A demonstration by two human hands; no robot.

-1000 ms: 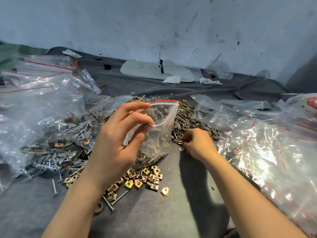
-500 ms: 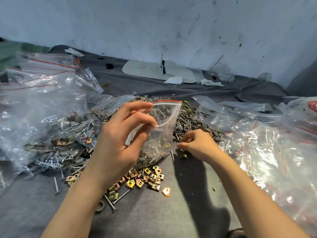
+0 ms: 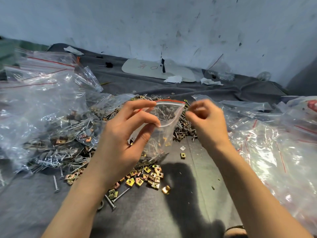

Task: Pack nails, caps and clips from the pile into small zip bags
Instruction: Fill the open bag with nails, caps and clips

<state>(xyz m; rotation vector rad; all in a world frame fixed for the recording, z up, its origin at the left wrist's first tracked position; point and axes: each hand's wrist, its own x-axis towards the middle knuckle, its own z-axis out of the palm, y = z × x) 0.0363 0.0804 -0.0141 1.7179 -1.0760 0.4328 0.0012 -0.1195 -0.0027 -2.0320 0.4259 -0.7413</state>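
My left hand (image 3: 123, 140) holds a small clear zip bag (image 3: 164, 127) with a red strip, its mouth held open by thumb and fingers. Nails and a few gold clips lie inside it. My right hand (image 3: 205, 121) is raised beside the bag's right rim, fingers pinched together and blurred; what they pinch is too small to see. Behind the bag lies the pile of nails and caps (image 3: 183, 127). Gold square clips (image 3: 147, 177) are scattered below the bag, with loose nails (image 3: 118, 196).
A heap of filled zip bags (image 3: 48, 127) lies at the left, a heap of clear empty bags (image 3: 277, 148) at the right. A white board (image 3: 154, 69) and paper scraps rest by the wall. Grey cloth (image 3: 180, 212) covers the surface.
My right hand rose from the pile's front edge up to the bag's mouth, fingers pinched. My left hand kept the bag open in place.
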